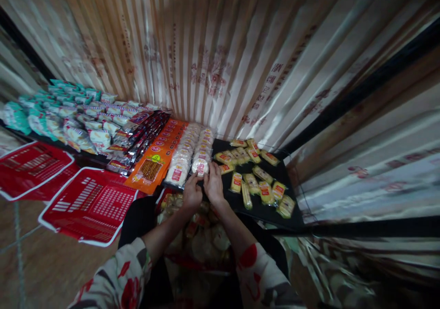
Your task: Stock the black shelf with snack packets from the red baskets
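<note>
Both of my hands meet at the front end of a row of white wrapped round crackers [206, 144]. My left hand [193, 192] has its fingers curled at the lower left edge of the front cracker packet [200, 166], which carries a red label. My right hand [213, 184] closes on the same packet's right side. A second row of white cracker packets [178, 164] stands just left of it. Below my forearms, a red basket holds several yellow and white wrapped snacks [202, 238]; my arms partly cover it.
Yellow wrapped snack bars [266, 192] lie scattered on the black shelf [233, 139] to the right. Leftward are orange snack bags [151, 162], dark red packets [146, 130], white bags [99, 137] and teal bags [41, 121]. Red baskets [92, 203] sit lower left. A pleated curtain [220, 47] hangs behind.
</note>
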Tool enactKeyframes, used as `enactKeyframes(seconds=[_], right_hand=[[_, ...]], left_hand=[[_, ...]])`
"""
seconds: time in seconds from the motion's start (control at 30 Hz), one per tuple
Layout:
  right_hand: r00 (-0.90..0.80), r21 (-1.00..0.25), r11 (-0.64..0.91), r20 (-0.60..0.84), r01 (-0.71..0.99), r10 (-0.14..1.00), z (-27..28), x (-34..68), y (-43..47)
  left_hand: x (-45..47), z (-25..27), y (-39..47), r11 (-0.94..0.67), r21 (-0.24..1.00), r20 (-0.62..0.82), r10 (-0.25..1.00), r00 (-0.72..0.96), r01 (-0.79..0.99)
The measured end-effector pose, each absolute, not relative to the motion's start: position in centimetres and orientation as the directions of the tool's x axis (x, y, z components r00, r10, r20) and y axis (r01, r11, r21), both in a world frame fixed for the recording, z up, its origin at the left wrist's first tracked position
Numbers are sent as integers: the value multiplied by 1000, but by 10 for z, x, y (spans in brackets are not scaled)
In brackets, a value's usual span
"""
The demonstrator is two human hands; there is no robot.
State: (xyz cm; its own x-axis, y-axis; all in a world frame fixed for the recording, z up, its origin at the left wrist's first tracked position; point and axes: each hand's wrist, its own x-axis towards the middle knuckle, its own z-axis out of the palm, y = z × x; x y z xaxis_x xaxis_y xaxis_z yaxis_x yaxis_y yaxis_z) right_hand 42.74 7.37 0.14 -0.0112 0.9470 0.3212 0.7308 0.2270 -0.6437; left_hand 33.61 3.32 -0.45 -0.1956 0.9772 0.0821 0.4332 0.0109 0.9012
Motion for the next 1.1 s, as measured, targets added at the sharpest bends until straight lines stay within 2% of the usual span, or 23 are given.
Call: enactKeyframes(seconds=[0.23,0.37,0.5,0.63,0.7,0.8,1.1], right_hand=[[-98,-684,364,395,633,913,-4,436,18],[-119,-710,380,389,593,913,-25,432,-24],[-186,-736,314,253,600,949,-49,421,-62],[-307,-735,218,14,643,952,-68,411,-90],[-365,-743,199,-65,639,929,-78,408,-99],[-394,-757,181,-109,628,912,-89,406,-106],[-403,-780,185,-94,598,910,-84,405,-112]], left_hand=[[319,-12,-23,-68,844,125,990,-72,533],[301,-21,-56,-65,689,50,998,42,722],[285,-31,-85,-130,473,-52,983,175,871],[273,-39,-105,-199,365,-161,949,272,910],[269,-41,-110,-236,335,-205,927,315,912],[264,-43,-115,-287,306,-224,905,362,908],[256,-52,-118,-360,345,-157,889,431,867]])
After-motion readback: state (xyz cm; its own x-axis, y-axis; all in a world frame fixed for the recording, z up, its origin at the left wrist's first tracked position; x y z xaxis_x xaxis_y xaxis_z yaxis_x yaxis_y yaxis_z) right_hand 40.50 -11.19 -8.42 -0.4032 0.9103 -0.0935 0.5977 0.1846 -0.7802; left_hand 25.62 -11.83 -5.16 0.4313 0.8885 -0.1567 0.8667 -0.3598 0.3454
